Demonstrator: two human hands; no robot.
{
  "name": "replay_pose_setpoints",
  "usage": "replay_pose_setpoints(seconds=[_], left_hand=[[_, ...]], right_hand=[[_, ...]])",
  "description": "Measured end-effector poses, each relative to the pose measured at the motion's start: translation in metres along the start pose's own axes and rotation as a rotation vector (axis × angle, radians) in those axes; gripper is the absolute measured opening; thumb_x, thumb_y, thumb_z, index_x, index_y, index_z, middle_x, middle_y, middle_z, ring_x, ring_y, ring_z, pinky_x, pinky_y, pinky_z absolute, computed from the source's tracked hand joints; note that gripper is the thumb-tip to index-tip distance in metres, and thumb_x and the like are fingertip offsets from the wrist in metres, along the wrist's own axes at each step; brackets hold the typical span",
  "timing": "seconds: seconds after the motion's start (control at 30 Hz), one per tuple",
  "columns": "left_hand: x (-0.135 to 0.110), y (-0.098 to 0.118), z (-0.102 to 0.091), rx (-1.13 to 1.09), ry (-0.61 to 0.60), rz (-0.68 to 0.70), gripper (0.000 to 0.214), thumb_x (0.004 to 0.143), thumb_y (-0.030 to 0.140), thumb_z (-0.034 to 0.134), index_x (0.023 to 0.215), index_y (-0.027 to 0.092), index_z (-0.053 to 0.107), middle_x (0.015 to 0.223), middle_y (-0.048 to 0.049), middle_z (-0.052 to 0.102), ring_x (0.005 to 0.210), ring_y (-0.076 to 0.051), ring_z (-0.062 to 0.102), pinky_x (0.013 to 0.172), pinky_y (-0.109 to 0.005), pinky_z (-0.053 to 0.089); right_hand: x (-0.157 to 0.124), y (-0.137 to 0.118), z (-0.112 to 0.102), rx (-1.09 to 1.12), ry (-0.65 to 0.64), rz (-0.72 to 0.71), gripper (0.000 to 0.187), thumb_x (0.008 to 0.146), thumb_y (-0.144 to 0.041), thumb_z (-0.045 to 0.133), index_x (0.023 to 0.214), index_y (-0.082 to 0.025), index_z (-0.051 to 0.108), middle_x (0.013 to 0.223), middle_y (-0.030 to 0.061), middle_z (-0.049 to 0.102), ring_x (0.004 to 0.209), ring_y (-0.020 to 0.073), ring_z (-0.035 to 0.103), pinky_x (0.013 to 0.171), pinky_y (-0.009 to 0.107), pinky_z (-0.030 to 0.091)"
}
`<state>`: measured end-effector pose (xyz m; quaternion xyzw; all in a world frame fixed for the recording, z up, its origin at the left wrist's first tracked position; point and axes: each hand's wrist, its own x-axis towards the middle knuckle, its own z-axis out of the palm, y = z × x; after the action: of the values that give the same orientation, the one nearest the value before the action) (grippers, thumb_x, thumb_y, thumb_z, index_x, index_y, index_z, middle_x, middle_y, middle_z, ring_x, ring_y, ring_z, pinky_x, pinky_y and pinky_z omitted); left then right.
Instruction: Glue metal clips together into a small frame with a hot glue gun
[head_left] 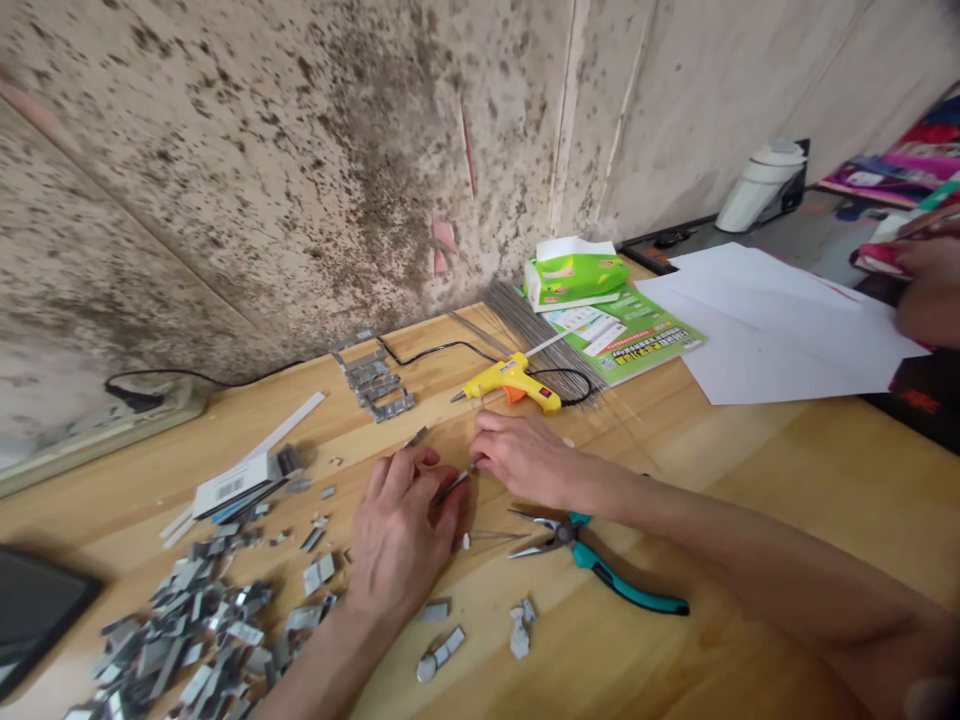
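Note:
My left hand (401, 530) is closed around a small, thin grey strip (451, 487), which slants up to the right. Close beside it, the fingers of my right hand (517, 455) are pinched together at the strip's upper end; what lies between those fingertips is too small to make out. Just beyond both hands rests a yellow hot glue gun (510, 380), its nozzle pointing left. Teal-handled needle-nose pliers (592, 560) lie open below my right forearm. Thin wires (491, 535) stretch between the pliers' jaws and my left hand.
Loose silvery pieces (217, 620) are heaped at the left. Joined grey pieces (373, 380) lie near the wall. Behind are a bundle of metal rods (536, 330), a green tissue pack (577, 275), white paper (780, 330) and a power strip (105, 430). Another person's hand (934, 260) is at far right.

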<state>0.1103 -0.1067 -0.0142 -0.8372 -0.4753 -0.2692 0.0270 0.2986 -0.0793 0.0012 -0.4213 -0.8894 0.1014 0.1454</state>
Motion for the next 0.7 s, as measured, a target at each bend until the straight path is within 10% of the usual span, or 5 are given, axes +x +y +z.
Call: replay_pose_setpoints(seconds=[0.7], left_hand=[[0.002, -0.003, 0.006, -0.07, -0.005, 0.02, 0.014, 0.081, 0.023, 0.056, 0.084, 0.016, 0.067, 0.094, -0.0079, 0.057, 0.086, -0.022, 0.054, 0.075, -0.035, 0.047]], right_hand=[[0.002, 0.001, 0.009, -0.048, 0.0, -0.03, 0.014, 0.086, -0.014, 0.047, 0.083, -0.016, 0.061, 0.09, 0.0034, 0.057, 0.066, 0.0125, 0.048, 0.054, 0.028, 0.026]])
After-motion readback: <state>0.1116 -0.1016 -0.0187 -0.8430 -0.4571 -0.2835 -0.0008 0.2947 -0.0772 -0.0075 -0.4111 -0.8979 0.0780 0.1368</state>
